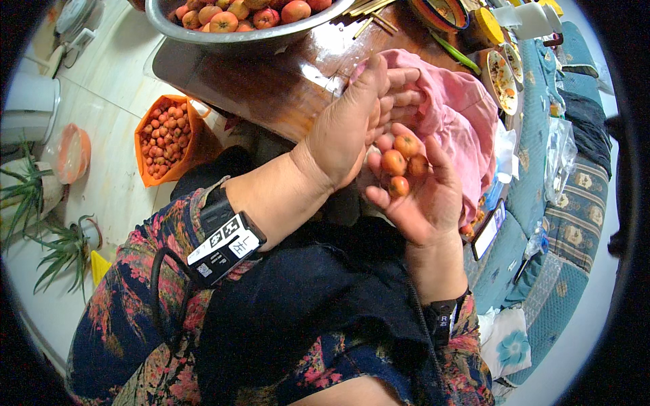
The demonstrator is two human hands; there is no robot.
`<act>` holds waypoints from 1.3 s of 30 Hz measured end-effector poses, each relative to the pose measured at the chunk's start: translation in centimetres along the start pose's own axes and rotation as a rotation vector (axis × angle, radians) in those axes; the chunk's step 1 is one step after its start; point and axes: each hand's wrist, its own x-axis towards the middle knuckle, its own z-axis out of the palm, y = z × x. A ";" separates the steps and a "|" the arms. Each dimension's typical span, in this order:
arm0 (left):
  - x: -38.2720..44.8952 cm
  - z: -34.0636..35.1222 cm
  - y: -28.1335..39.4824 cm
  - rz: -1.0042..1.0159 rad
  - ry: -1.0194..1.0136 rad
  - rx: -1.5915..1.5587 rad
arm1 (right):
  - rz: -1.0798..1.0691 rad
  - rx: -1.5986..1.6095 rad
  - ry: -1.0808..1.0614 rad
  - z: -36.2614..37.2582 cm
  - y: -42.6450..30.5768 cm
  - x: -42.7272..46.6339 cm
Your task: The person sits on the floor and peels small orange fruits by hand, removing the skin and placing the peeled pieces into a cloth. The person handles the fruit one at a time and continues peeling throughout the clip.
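Note:
My right hand (426,198) is cupped, palm up, around several small orange-red fruits (393,162) that look like hawthorns. Just above it, my left hand (355,122) is held with its fingers stretched out, and nothing shows in it. Its lower edge is close to the right fingertips; whether they touch I cannot tell. Behind both hands, a crumpled pink cloth (459,106) lies along the edge of the brown wooden table (228,76). A metal basin (167,28) heaped with similar fruits (223,22) stands at the top.
On the floor at left stands an orange bag (147,175) full of fruits. Bamboo sticks (376,23), a green stalk (457,53) and food bowls (500,83) lie at the table's far side. A phone (489,229) is at right, near a teal sofa (528,198). Potted plants (63,254) stand left.

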 end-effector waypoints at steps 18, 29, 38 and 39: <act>1.4 -2.0 0.8 -0.084 0.126 -0.216 | 0.405 -0.374 0.563 -16.1 6.1 -3.4; 0.5 -1.4 1.3 -0.133 0.108 -0.268 | 0.153 -0.355 0.660 -19.3 7.2 -3.0; 1.2 -1.3 0.2 -0.081 0.133 -0.121 | 0.197 -0.959 0.171 -2.1 0.6 -8.9; 1.1 -1.3 0.2 -0.080 0.101 -0.109 | 0.093 -1.016 0.125 0.1 -0.8 -10.1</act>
